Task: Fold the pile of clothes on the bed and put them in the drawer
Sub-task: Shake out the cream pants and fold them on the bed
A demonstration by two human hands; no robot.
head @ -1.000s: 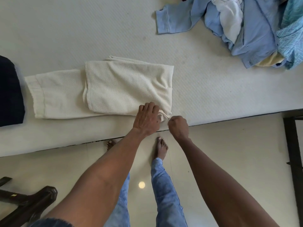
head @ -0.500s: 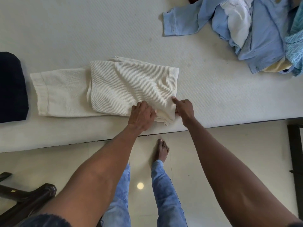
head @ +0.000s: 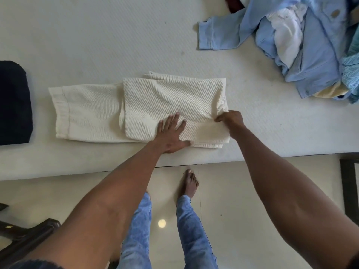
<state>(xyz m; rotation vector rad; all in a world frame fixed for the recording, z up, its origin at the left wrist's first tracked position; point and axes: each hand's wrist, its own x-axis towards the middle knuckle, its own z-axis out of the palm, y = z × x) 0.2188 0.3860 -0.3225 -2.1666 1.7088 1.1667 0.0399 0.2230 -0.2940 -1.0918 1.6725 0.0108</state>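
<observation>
A cream garment [head: 155, 107], partly folded, is laid flat on the bed [head: 97, 35] close to its near edge, with one layer doubled over from the right so that a single layer with a ribbed hem is left showing at the left. The left hand [head: 172, 136] is pressed flat on the near part of the folded layer, its fingers [head: 175, 121] straight and spread wide, the thumb stretched along the near edge of the cloth. The right hand [head: 232, 122] is placed at the right edge of the garment, where a bit of the cloth is pinched between curled fingers and thumb, and the fabric is puckered toward that grip. The pile [head: 303, 45] of unfolded clothes, mostly light blue with some white, is seen at the far right of the bed, well apart from the garment. A dark cloth [head: 13, 101] is seen at the left edge of the bed. Bare feet and jeans [head: 194, 230] are seen on the floor [head: 242, 191] below.
</observation>
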